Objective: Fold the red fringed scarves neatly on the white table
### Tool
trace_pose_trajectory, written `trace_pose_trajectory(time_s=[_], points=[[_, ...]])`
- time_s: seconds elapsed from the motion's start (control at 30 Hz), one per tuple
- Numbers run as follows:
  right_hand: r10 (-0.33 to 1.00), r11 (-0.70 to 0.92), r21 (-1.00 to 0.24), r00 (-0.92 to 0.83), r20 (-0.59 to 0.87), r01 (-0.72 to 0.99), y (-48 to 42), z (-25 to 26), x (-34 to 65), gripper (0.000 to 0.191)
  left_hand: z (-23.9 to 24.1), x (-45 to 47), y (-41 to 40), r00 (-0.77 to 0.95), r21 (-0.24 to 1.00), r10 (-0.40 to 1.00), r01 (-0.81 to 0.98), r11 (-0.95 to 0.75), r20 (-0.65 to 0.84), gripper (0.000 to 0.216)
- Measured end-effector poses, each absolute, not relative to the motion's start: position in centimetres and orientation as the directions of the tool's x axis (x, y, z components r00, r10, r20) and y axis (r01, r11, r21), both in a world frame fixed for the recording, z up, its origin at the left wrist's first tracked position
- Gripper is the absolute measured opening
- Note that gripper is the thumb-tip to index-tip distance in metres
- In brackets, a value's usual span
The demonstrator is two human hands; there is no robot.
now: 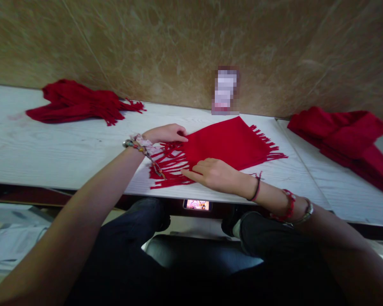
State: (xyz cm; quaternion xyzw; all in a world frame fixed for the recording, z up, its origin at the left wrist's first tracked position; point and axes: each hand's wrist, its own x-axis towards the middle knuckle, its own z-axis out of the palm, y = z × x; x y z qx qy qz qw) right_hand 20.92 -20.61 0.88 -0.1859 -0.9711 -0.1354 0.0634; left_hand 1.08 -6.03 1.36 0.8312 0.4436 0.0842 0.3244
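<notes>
A red fringed scarf point(226, 146) lies folded flat on the white tabletop, tassels spreading out at its left and right ends. At the scarf's upper left edge is my left hand point(167, 133), its curved fingers and thumb closed at the cloth where the left fringe begins. My right hand point(215, 174) rests palm down on the lower left part of the scarf. Its index finger stretches left over the tassels, and its other fingers are loosely bent. What lies under the right palm is hidden.
Another red scarf point(79, 104) lies bunched on the left of the white table point(67, 157). More red cloth point(341, 136) is heaped at the right. A blurred-out object point(225, 90) leans against the marbled wall. A lit phone point(197, 205) sits below the table's front edge.
</notes>
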Motion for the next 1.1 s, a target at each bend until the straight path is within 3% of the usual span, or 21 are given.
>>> trace_pose_trajectory(time_s=[0.17, 0.3, 0.47, 0.57, 0.63, 0.73, 0.8, 0.93, 1.0, 1.1], points=[[0.337, 0.888, 0.241, -0.911, 0.238, 0.392, -21.0, 0.9, 20.1, 0.028, 1.8, 0.3, -6.6, 0.534, 0.739, 0.823, 0.632, -0.236, -0.194, 0.033], [0.437, 0.866, 0.085, -0.828, 0.35, 0.493, -20.7, 1.6, 20.5, 0.022, 2.3, 0.1, -6.7, 0.533, 0.898, 0.83, 0.428, -0.099, -0.163, 0.04], [0.702, 0.64, -0.23, -0.437, 0.563, 0.733, -18.9, 4.4, 23.8, 0.03, 3.6, 3.3, -5.7, 0.428, 0.998, 0.901, 0.049, 0.049, -0.065, 0.03], [0.858, 0.404, -0.3, -0.245, 0.452, 0.864, -17.6, 6.0, 28.2, 0.038, 4.6, 6.0, -6.1, 0.533, 0.993, 0.844, -0.056, 0.101, -0.056, 0.037], [0.936, 0.317, -0.253, -0.258, 0.24, 0.914, -16.9, 6.4, 31.3, 0.043, 5.1, 7.3, -6.7, 0.605, 0.99, 0.79, -0.015, 0.138, -0.1, 0.041], [0.936, 0.339, -0.188, -0.351, -0.029, 0.922, -16.4, 6.6, 34.5, 0.045, 5.1, 8.4, -7.4, 0.559, 0.989, 0.82, 0.131, 0.062, -0.125, 0.043], [0.927, 0.374, -0.169, -0.373, 0.039, 0.912, -16.3, 6.6, 34.7, 0.043, 4.7, 8.6, -7.5, 0.478, 0.969, 0.878, 0.23, -0.088, -0.034, 0.04], [0.81, 0.535, -0.129, -0.464, 0.358, 0.835, -16.0, 6.3, 31.1, 0.041, 3.9, 8.4, -7.1, 0.448, 0.796, 0.882, 0.476, -0.373, 0.145, 0.038], [0.749, 0.616, -0.094, -0.546, 0.375, 0.782, -15.4, 5.8, 28.7, 0.046, 3.4, 8.1, -6.7, 0.485, 0.717, 0.864, 0.553, -0.424, 0.136, 0.043], [0.727, 0.656, -0.042, -0.616, 0.303, 0.753, -13.9, 4.7, 26.2, 0.049, 2.4, 7.8, -5.7, 0.508, 0.699, 0.856, 0.577, -0.421, 0.096, 0.045]])
